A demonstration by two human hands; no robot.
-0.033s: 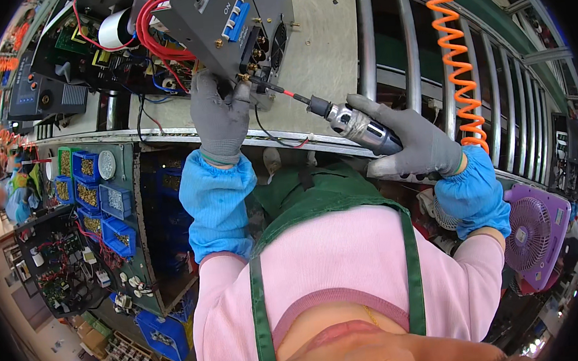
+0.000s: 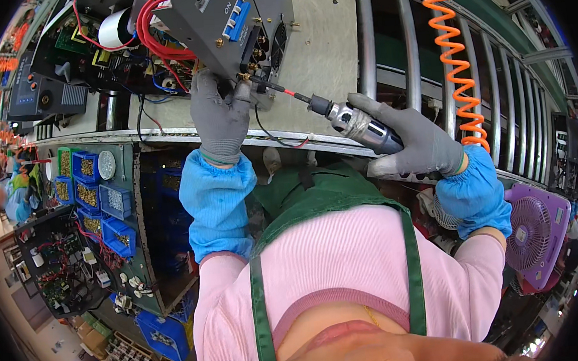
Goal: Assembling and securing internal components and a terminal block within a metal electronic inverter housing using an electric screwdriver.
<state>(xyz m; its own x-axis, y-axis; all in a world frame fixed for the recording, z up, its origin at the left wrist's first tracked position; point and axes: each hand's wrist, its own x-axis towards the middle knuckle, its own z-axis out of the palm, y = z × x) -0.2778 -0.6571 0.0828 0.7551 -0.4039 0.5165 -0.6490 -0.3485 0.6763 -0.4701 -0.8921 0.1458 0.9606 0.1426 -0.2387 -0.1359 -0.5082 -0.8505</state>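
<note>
My right hand (image 2: 423, 141), in a grey glove, is closed around a silver-and-black power screwdriver (image 2: 364, 127). Its long bit (image 2: 289, 92), red at one part, points left and reaches a brass-coloured screw at the lower corner of a dark grey metal panel (image 2: 191, 30). That panel carries a blue switch (image 2: 235, 20) and several brass-coloured screws. At the panel's lower edge, beside the bit's tip, my gloved left hand (image 2: 221, 118) is closed on the panel, its fingertips partly hidden. Red cables (image 2: 151, 32) loop just above this hand.
An opened unit with circuit boards (image 2: 89, 50) lies left of the panel. A roller conveyor (image 2: 411, 51) and an orange coiled hose (image 2: 453, 48) are at the right. Blue bins (image 2: 87, 166) of small parts stand lower left; a purple fan (image 2: 532, 230) stands lower right.
The orange coiled hose has shifted very slightly to the left. Both hands and the screwdriver stay nearly where they were.
</note>
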